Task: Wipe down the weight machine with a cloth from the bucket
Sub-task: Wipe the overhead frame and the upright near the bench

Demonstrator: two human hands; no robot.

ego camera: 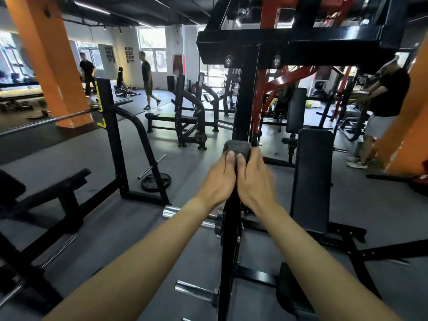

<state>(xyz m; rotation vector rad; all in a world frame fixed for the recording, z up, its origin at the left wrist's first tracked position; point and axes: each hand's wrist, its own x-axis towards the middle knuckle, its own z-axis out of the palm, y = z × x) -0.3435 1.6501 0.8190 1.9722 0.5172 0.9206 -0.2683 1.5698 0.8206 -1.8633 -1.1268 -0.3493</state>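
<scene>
above the curled fingers [230, 158], grey cloth [237, 146] wraps the weight machine's upright [246, 100]; left hand [217, 180] and right hand [256, 180] both grip it.

We've got grey floor [196, 158]. Standing on it: weight machine [245, 100], rack [113, 135], bench [162, 116]. Weight plate [155, 181] lies flat by the rack foot, loose steel bar [151, 166] just beside it.

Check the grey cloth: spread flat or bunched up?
Bunched: the grey cloth is wrapped round the black upright, gripped by the left hand and right hand.
</scene>
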